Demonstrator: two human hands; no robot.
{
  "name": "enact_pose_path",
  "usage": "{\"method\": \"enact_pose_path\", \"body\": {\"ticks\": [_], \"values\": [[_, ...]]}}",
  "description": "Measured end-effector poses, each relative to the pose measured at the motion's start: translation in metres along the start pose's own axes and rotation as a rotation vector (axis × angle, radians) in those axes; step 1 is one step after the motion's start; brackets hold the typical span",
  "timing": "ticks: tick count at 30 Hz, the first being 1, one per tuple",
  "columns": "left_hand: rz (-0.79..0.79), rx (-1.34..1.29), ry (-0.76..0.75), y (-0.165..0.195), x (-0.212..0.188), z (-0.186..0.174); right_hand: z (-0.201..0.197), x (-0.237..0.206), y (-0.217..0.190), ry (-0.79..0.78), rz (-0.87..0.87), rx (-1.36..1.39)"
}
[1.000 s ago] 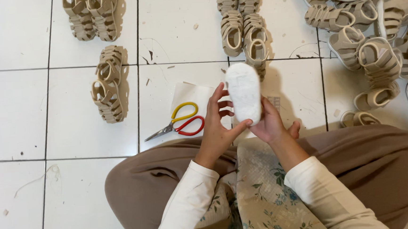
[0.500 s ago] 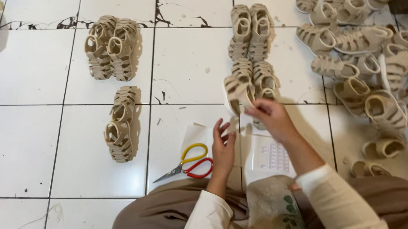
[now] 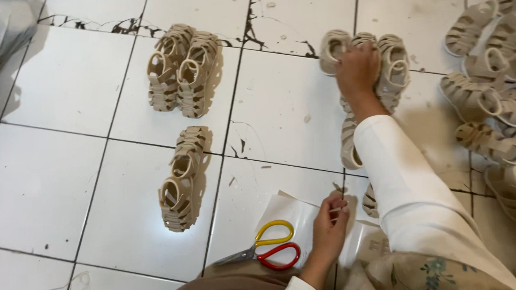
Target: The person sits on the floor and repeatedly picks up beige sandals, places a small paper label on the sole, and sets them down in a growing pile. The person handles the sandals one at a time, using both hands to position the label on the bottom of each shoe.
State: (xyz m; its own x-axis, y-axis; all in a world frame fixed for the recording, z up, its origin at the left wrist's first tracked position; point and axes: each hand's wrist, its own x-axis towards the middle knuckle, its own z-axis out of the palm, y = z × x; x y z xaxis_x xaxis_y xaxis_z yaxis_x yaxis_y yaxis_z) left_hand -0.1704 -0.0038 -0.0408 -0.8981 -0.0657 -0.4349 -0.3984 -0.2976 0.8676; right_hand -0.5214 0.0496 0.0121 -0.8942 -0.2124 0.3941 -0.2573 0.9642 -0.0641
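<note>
Since half a second ago the right hand (image 3: 358,67) has stretched farther up the floor, out to the far group of beige sandals (image 3: 392,71), while the left hand (image 3: 330,227) has dropped lower, close to the lap. The right fingers are curling together, pressing down on the middle sandal of that group, and the white sleeve (image 3: 406,183) is crossing over more sandals lying below it. The left fingers are bunching loosely, the tips touching the clear plastic sheet (image 3: 292,217) on the tile; whether they are pinching it I cannot tell. Scissors (image 3: 263,252) with one yellow and one red handle are lying on that sheet, just beside the left hand. A pair of sandals (image 3: 183,72) and a single stacked pair (image 3: 179,179) are sitting well apart to the left, and a loose heap (image 3: 500,100) is filling the right edge.
</note>
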Motion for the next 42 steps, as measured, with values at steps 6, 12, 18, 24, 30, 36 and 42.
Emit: {"method": "enact_pose_path", "body": {"ticks": [6, 12, 18, 24, 30, 36, 42], "values": [[0.028, 0.025, -0.009, -0.006, 0.008, 0.005, 0.001, -0.038, 0.031, 0.041, -0.106, 0.066], [0.072, 0.044, -0.036, -0.017, -0.004, 0.006, -0.077, -0.235, 0.164, 0.029, -0.049, 0.010], [0.178, 0.212, -0.113, -0.030, -0.030, 0.021, -0.202, -0.406, 0.301, -0.505, 0.533, -0.445], [0.371, 0.617, -0.250, -0.047, -0.087, 0.027, -0.229, -0.436, 0.312, -0.411, 0.744, -0.114], [0.482, 1.140, -0.313, -0.072, -0.150, 0.020, -0.256, -0.463, 0.310, -0.121, 0.744, -0.203], [0.464, 1.538, -0.289, -0.098, -0.197, 0.028, -0.296, -0.487, 0.319, -0.208, 0.869, 0.293], [0.516, 1.576, -0.155, -0.105, -0.200, 0.046, -0.296, -0.495, 0.263, 0.030, 1.077, 1.876]]}}
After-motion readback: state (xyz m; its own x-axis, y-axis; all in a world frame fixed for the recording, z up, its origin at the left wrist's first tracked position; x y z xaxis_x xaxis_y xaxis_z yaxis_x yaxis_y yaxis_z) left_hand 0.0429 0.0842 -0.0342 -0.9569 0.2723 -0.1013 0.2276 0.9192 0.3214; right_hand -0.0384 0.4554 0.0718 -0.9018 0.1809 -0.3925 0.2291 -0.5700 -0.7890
